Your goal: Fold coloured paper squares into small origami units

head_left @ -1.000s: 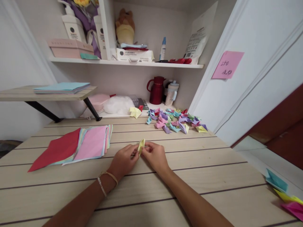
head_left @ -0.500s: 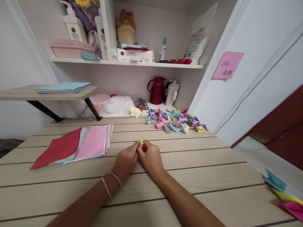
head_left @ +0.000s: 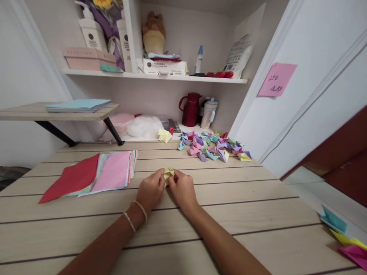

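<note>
My left hand (head_left: 150,189) and my right hand (head_left: 182,189) meet over the wooden table (head_left: 258,225), fingertips pinched on a small pale-yellow folded paper piece (head_left: 168,173). Most of the piece is hidden between my fingers. The left wrist wears thin bracelets. A fanned stack of coloured paper sheets (head_left: 94,175), red and pink on top, lies just to the left of my hands. Beyond my hands, at the back right, is a heap of several small folded paper pieces (head_left: 213,147) in mixed colours.
A yellow folded piece (head_left: 164,135) lies near a white fluffy bag (head_left: 143,126). A red jug (head_left: 189,109) and a white cup (head_left: 208,113) stand at the back. Shelves carry boxes and bottles. More folded paper (head_left: 344,238) lies at the right edge. A pink note (head_left: 276,79) sticks to the door.
The yellow piece stood upright between my fingertips a second ago; my hands have closed together on it and pressed it lower, so less of it shows.
</note>
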Action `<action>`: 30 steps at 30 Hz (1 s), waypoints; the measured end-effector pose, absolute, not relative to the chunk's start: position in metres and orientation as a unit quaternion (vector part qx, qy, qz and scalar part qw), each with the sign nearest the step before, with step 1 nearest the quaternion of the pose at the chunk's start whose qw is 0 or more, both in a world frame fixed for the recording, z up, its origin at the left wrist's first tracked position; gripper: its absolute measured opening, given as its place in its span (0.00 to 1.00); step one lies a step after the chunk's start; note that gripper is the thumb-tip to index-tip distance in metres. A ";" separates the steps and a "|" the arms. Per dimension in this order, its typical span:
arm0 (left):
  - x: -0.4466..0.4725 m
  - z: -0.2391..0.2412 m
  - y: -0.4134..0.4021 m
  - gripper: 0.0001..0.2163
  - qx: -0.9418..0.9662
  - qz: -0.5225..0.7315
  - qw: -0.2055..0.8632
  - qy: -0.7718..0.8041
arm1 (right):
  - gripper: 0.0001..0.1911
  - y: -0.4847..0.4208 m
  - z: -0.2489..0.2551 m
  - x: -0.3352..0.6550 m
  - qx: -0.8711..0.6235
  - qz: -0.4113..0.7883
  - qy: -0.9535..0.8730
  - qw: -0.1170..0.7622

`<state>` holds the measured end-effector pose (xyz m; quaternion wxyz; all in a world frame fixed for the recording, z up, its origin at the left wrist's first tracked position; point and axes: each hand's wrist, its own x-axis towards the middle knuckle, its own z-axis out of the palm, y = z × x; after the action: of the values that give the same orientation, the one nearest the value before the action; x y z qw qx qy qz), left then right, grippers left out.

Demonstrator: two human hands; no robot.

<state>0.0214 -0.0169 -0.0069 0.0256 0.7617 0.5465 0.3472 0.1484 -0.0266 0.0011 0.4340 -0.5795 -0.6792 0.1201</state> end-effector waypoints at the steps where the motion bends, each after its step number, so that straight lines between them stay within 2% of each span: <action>1: 0.022 -0.006 -0.017 0.12 0.747 0.378 0.071 0.542 | 0.13 -0.026 0.000 0.149 -0.574 0.136 -0.671 0.450; 4: 0.021 -0.004 -0.015 0.09 0.676 0.480 0.241 0.505 | 0.20 -0.024 -0.002 0.151 -0.541 0.199 -0.644 0.503; 8: 0.015 0.000 -0.011 0.10 0.571 0.536 0.418 0.459 | 0.13 -0.019 -0.003 0.157 -0.493 0.237 -0.647 0.531; 12: 0.009 0.004 -0.009 0.10 0.522 0.532 0.508 0.433 | 0.12 -0.015 -0.003 0.167 -0.437 0.325 -0.642 0.540; 17: 0.006 0.007 -0.011 0.13 0.518 0.506 0.554 0.411 | 0.19 -0.015 0.000 0.179 -0.398 0.456 -0.616 0.504; 21: 0.006 0.010 -0.013 0.15 0.521 0.500 0.557 0.410 | 0.20 -0.014 -0.001 0.178 -0.361 0.538 -0.550 0.527; 26: 0.008 0.007 -0.011 0.11 0.529 0.506 0.531 0.426 | 0.18 -0.013 -0.006 0.171 -0.363 0.568 -0.490 0.553; 30: 0.008 0.005 -0.010 0.13 0.544 0.494 0.529 0.424 | 0.15 -0.012 -0.007 0.171 -0.372 0.553 -0.477 0.573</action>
<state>0.0084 -0.0104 0.0049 0.5295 0.5440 0.4236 0.4943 0.1714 -0.0122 -0.0067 0.5726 -0.3724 -0.4768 0.5532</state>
